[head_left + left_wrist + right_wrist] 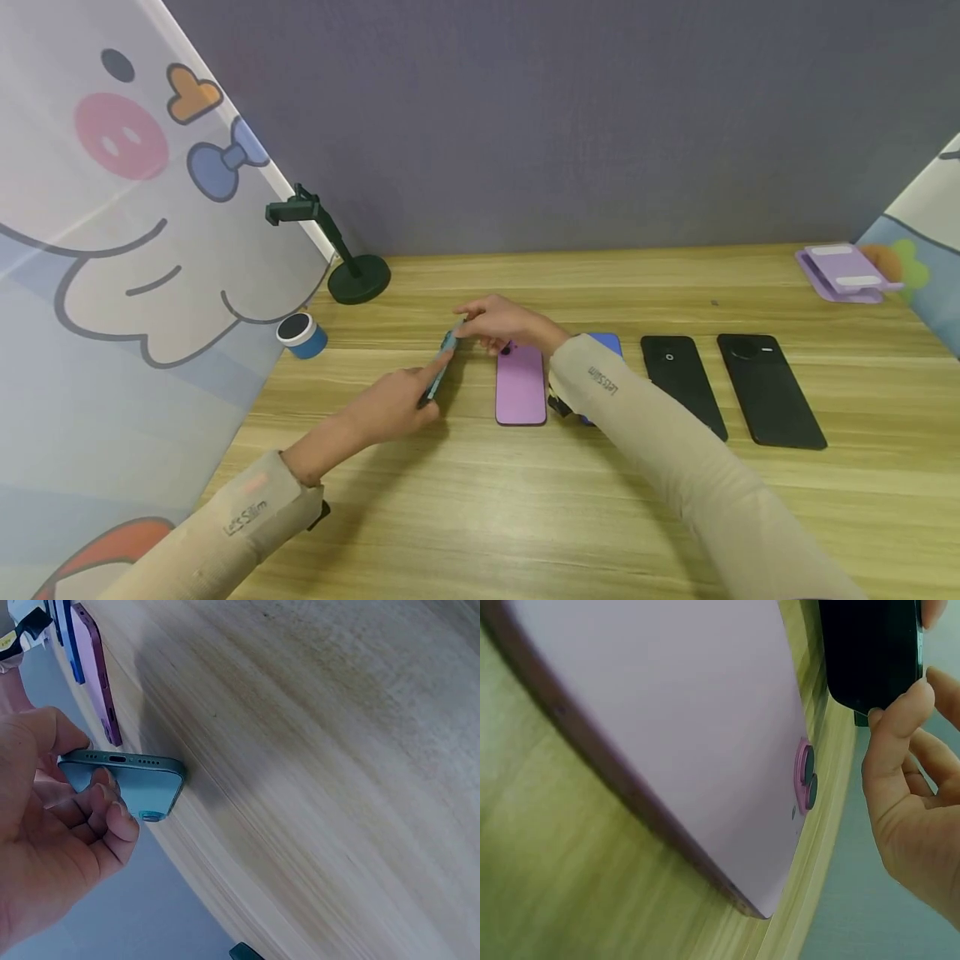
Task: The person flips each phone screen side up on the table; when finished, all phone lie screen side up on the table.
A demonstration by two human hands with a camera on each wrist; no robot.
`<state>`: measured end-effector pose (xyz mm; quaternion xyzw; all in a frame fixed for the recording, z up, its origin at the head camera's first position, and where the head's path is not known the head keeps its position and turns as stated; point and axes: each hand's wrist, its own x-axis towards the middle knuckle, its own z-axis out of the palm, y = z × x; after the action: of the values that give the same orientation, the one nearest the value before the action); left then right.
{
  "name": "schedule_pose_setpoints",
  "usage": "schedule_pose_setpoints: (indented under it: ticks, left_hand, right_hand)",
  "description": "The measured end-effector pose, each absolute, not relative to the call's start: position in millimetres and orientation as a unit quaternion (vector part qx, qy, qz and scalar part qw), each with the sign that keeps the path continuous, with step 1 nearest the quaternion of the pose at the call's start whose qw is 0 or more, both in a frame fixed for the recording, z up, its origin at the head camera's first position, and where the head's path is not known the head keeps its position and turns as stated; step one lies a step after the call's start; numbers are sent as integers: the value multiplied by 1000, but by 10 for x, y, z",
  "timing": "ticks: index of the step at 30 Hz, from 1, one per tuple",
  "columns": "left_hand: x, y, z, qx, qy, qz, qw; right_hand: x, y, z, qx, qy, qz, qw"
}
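A teal phone is held tilted on edge over the wooden table, left of a pink phone. My left hand grips it near its bottom end; in the left wrist view the charging port edge of the teal phone faces the camera, with several fingers curled against its back. At its far end, my right hand pinches a corner between thumb and fingers. The right wrist view shows the dark screen side of the teal phone. The pink phone lies back up below the right wrist.
Right of the pink phone lies a blue phone, partly hidden by the right sleeve, then two black phones. A dark green stand and a blue jar are at left. A purple stand sits far right.
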<state>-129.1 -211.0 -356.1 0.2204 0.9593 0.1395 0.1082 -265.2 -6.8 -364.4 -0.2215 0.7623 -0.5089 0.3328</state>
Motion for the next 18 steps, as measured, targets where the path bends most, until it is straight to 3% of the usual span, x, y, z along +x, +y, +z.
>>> schedule_pose_setpoints:
  ticks: [18]
  left_hand:
    - [-1272,-2167,-3549,212,969,119,48]
  right_hand:
    - [-2664,14,-3687,-218,756,-519,334]
